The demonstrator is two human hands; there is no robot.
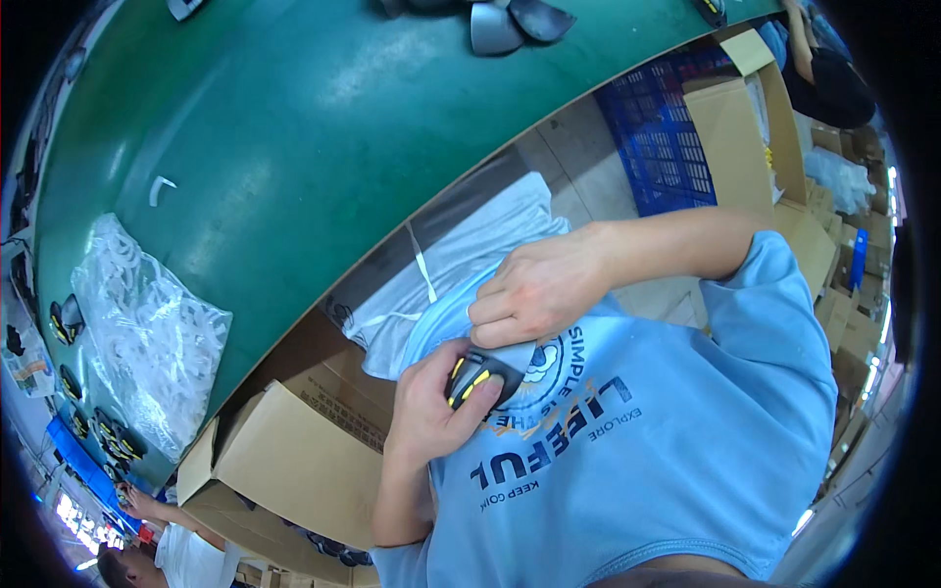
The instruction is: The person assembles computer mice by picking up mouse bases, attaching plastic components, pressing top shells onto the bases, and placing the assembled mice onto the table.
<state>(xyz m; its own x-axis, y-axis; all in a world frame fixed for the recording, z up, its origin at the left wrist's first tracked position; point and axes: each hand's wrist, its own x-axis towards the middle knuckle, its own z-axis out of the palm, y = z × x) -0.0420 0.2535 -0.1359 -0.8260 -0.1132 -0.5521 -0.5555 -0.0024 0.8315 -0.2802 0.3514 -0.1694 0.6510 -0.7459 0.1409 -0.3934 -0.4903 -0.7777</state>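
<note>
Left hand gripping black-and-yellow piece before blue shirt; right hand curled over piece's grey end, hiding part of it, cannot tell if pinching. Open cardboard box just left of left hand, between it and bag of white pieces on green table. Beyond right hand, blue crate, taller carton

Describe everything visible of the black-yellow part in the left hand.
The black-yellow part looks plastic: dark body, yellow stripes, smooth grey section. It is tilted before the light-blue shirt, gripped by the left hand, thumb against it; the right hand, fingers curled, appears to touch the grey section. Its underside is hidden.
</note>
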